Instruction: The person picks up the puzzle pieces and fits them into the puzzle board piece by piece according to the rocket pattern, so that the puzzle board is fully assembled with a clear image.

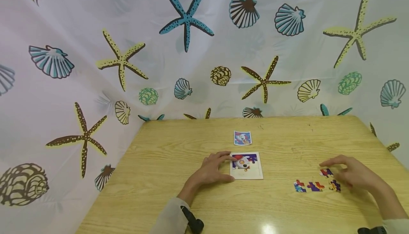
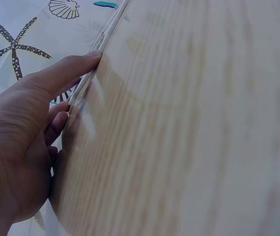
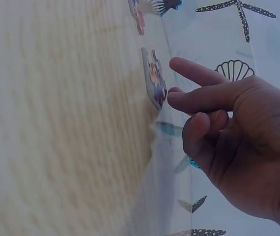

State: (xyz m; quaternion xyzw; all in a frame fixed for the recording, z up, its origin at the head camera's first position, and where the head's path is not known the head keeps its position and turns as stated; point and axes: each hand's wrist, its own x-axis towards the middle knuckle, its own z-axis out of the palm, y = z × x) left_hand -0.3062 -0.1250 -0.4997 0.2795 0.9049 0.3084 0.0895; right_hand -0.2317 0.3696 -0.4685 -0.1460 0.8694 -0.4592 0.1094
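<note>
My left hand (image 1: 212,168) rests at the left side of a white puzzle tray (image 1: 247,175), thumb by its near corner and a finger lying over its picture. The partly filled tray shows a white cartoon animal face with red and purple around it; its lower part is bare. In the left wrist view the thumb (image 2: 76,66) touches the tray's edge. Over at the right, my right hand (image 1: 359,173) hovers beside several loose jigsaw pieces (image 1: 315,186), index finger stretched out, other fingers bent. One piece (image 3: 154,81) lies just beyond its fingertips, and nothing shows between them.
A small picture card (image 1: 243,138) with a similar animal lies behind the tray. Everything lies on a wood-grain table (image 1: 179,138). A white curtain (image 1: 217,42) printed with starfish and shells hangs behind and at the sides.
</note>
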